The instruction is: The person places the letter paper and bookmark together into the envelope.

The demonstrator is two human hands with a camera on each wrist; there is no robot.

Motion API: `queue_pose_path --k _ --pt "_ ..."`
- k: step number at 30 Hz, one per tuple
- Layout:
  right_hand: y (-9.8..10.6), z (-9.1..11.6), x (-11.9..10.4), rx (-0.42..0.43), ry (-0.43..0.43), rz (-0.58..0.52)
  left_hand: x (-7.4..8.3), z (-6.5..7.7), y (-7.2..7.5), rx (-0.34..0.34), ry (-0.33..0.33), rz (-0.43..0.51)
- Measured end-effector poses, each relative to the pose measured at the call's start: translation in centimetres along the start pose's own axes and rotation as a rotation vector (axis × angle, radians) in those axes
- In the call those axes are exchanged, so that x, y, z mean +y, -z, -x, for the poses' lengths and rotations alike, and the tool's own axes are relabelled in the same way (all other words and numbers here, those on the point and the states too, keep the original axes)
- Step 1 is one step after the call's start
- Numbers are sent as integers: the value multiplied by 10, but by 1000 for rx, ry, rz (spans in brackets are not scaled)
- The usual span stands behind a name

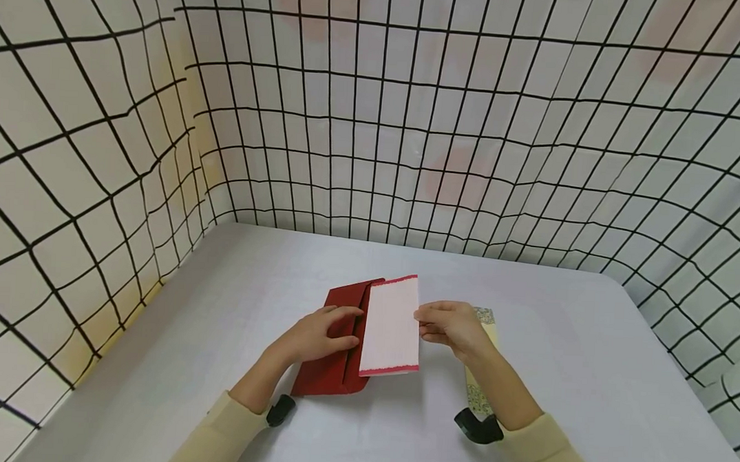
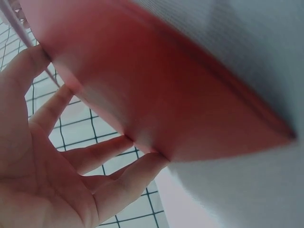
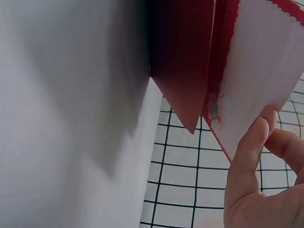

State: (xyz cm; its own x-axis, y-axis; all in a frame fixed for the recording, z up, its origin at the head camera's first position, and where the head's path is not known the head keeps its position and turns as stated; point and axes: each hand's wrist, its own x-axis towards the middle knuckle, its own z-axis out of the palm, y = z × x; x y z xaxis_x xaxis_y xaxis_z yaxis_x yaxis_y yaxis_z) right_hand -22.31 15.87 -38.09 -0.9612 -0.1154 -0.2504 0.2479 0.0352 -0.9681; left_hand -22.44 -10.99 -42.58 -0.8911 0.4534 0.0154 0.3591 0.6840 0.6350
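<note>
A red envelope (image 1: 329, 375) lies flat on the white table in the head view, its flap side up with a dark slit along the right part. My left hand (image 1: 318, 335) rests on it with spread fingers, and in the left wrist view the fingertips touch the red paper (image 2: 123, 80). At the right, a white card (image 1: 392, 328) with pink-red borders is tilted up beside the envelope, overlapping its right edge. Thumb and fingers of my right hand (image 1: 452, 328) pinch the card's right edge. The right wrist view shows dotted lines and a small coloured print on the card's inner face (image 3: 261, 61).
A yellow strip with floral ends (image 1: 479, 394) lies partly hidden under my right forearm. Black grid mesh (image 1: 374, 141) over white cloth borders the table (image 1: 588, 351) at the back and sides. A white rounded object (image 1: 738, 388) stands beyond the mesh at the right.
</note>
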Motion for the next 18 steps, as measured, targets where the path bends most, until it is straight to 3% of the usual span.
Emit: queue_pose_path --k 18 --pt "-16 -3 9 63 13 120 1 -1 -1 3 22 -4"
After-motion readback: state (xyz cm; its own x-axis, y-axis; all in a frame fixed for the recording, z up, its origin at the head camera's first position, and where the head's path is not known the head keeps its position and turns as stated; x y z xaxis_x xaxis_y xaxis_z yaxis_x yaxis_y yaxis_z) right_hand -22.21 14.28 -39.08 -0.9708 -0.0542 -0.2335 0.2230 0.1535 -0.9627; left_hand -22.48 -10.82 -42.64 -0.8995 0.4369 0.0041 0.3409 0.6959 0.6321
